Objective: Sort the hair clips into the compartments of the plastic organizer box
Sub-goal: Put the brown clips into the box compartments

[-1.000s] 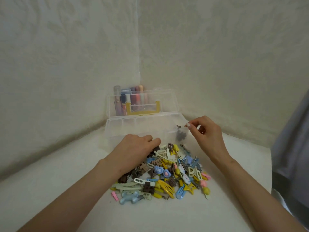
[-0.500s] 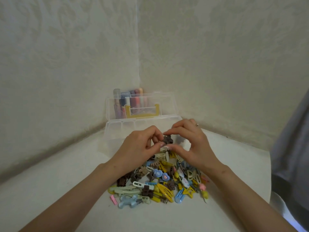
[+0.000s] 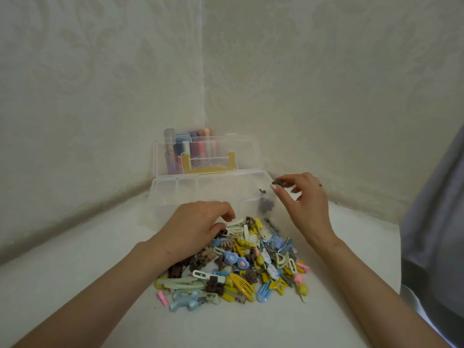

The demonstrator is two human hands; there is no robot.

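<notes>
just above the right end of the organizer box (image 3: 200, 194), the right hand (image 3: 305, 199) pinches a dark clip (image 3: 278, 182) at its fingertips, while the left hand (image 3: 198, 227) curls into the pile of hair clips (image 3: 251, 267) before the box, its grip unclear.

Single head cam, wide-angle, looks fwd & down, close over clip pile (image 3: 233, 262), facing wall corner (image 3: 204, 96)

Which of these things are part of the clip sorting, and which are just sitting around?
Part of the job: pile of hair clips; clear organizer box; dark clip pinched by the right hand; sorted dark clips in its right-end compartment; left hand on the pile.
Just lying about: coloured tubes behind the open lid; grey fabric at the right edge.
</notes>
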